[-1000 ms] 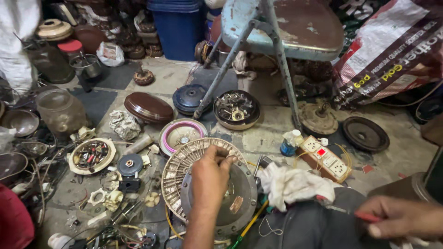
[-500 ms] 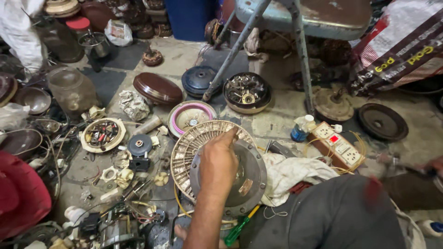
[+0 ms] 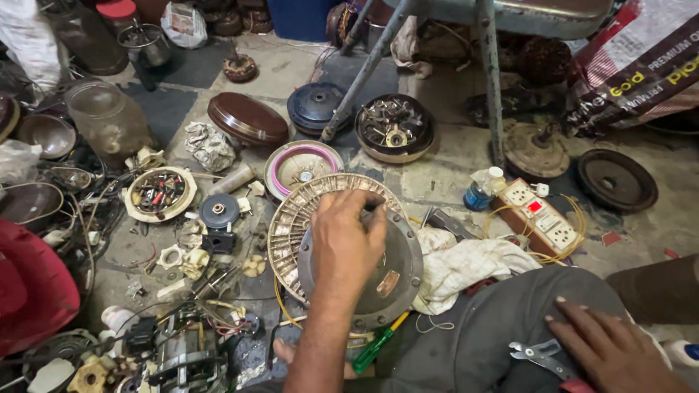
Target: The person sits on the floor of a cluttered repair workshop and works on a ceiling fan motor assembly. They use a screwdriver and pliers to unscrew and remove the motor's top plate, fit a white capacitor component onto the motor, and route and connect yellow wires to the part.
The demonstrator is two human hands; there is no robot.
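My left hand (image 3: 348,244) lies on a round grey metal plate (image 3: 389,280). Its fingers curl over the plate's far edge. The plate sits on a ring of pale copper-wound stator slots (image 3: 287,225), a fan motor lying on the floor. My right hand (image 3: 611,349) rests on my grey trouser leg (image 3: 473,335) at the lower right. The red handle of a pair of pliers (image 3: 535,355) runs under its palm, and the metal jaws stick out to the left. A green-handled screwdriver (image 3: 375,349) lies just below the motor.
A white cloth (image 3: 473,266) and a white extension socket board (image 3: 539,215) lie to the right of the motor. Round fan covers (image 3: 247,120), motor parts (image 3: 393,127) and a tray of small parts (image 3: 159,193) crowd the floor beyond. Metal stool legs (image 3: 491,94) stand behind, and a red object (image 3: 33,291) is at the left.
The view has tipped down and closer. My right hand has come in from the right edge onto my leg with the pliers. My left hand stays on the motor plate.
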